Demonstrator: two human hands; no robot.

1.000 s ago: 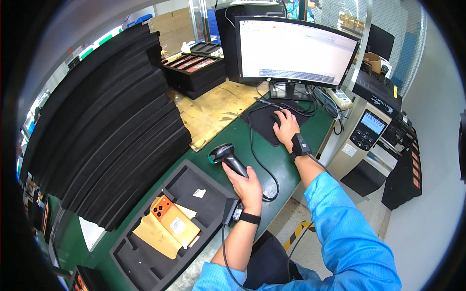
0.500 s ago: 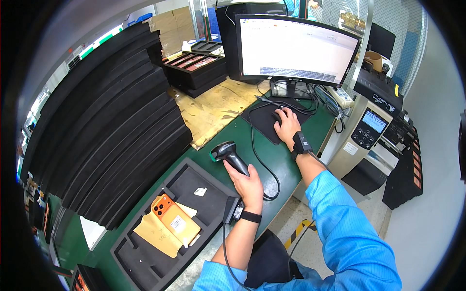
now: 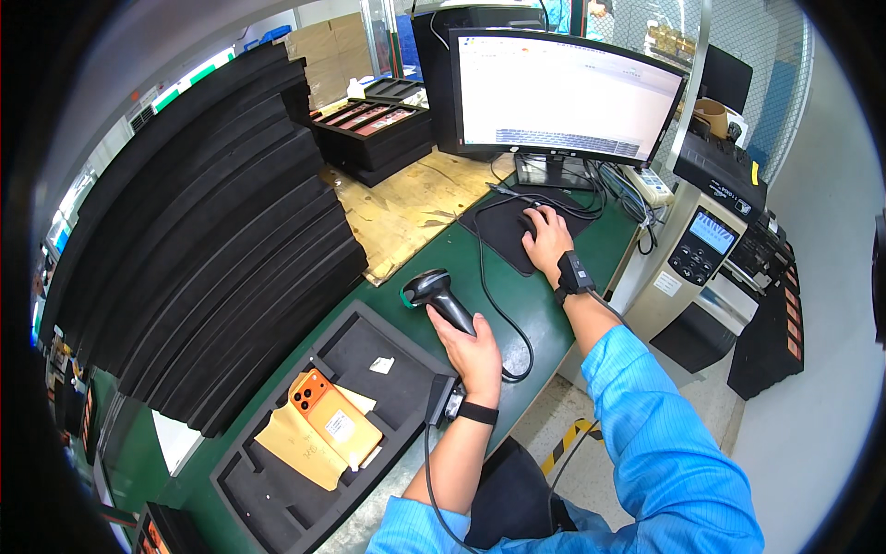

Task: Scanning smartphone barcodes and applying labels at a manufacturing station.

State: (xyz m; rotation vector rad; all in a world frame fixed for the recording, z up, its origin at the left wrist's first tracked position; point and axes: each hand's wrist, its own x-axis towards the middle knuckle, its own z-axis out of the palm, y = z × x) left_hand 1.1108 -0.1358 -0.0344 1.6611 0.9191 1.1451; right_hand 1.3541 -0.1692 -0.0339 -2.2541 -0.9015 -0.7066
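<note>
My left hand [image 3: 471, 354] is closed round the handle of a black barcode scanner [image 3: 441, 297], whose head tilts to the left over the green table. My right hand [image 3: 549, 240] rests over a dark computer mouse [image 3: 532, 222], mostly hidden under the fingers, on a black mouse pad [image 3: 498, 233]. Left of my left forearm lies a black foam tray [image 3: 355, 337]. In it an orange phone [image 3: 323, 395], camera side up with a white label, lies on a tan paper envelope [image 3: 293, 449]. A small white slip [image 3: 380, 365] sits beside them.
A tall stack of black trays [image 3: 212, 231] fills the left. Ahead stands a lit monitor [image 3: 568, 97]; a label printer [image 3: 692, 249] is at the right. The scanner's cable [image 3: 503, 314] loops across the green table [image 3: 434, 245]. More black trays [image 3: 374, 138] stand at the back.
</note>
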